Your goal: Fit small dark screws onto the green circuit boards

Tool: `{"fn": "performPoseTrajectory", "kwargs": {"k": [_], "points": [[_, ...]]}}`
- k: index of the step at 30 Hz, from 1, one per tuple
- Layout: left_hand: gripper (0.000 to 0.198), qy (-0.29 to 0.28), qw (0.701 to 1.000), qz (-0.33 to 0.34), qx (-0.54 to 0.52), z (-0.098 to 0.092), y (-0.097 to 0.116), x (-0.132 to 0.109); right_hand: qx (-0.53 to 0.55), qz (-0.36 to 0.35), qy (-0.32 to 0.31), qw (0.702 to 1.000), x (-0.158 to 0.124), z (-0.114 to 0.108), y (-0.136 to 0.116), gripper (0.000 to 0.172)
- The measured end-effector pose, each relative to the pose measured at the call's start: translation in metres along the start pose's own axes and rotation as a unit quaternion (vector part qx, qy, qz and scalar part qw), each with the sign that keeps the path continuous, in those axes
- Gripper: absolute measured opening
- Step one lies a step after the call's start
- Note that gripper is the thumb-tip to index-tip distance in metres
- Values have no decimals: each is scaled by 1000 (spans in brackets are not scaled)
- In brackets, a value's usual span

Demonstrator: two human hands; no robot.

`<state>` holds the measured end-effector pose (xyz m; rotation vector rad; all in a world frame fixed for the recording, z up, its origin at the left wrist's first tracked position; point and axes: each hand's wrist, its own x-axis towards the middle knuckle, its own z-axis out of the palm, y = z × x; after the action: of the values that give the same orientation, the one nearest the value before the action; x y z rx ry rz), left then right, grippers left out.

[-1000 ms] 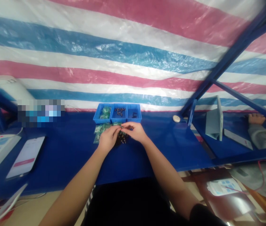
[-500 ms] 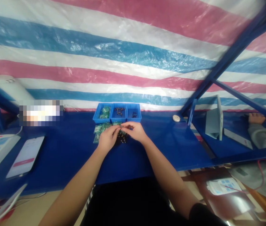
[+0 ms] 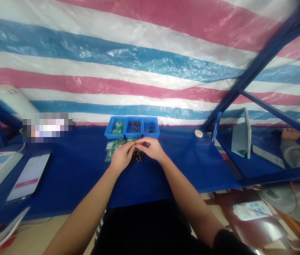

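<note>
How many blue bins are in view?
3, side by side in a row: left bin, with green pieces; middle bin, with small dark parts; right bin, with dark bits. None seems hidden.

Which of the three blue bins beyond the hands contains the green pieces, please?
The leftmost bin contains the green pieces, which sets it apart; the middle bin and rightmost bin hold small dark parts instead.

Blue table (image 3: 150,184), three bins (image 3: 133,135) near far edge, green packets (image 3: 110,146) and dark parts (image 3: 138,156) before them, phone (image 3: 27,177) and power strip (image 3: 3,163) at left, disc (image 3: 199,134) near far right corner
</note>
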<state>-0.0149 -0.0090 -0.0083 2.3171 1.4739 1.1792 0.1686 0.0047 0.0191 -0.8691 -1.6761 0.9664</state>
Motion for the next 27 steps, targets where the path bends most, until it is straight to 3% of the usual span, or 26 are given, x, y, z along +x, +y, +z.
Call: {"fn": "performPoseTrajectory", "kwargs": {"k": [6,11,16,21,24,27], "points": [[25,33,999,-3,13,-4,6,0,74,111,27,991,7,1,14,35],[22,57,998,-11,25,-7,9,-1,92,87,46,991,8,4,20,56],[23,48,998,-6,32,-8,10,0,-136,52,37,989,4,-10,24,24],[25,45,998,-9,39,-7,9,0,-353,76,-17,932,4,-29,26,22],[24,41,998,-9,39,-7,8,-1,-403,104,-78,906,4,-33,25,19],[23,40,998,-10,37,-6,8,-1,-425,124,-95,892,3,-31,23,20]]}}
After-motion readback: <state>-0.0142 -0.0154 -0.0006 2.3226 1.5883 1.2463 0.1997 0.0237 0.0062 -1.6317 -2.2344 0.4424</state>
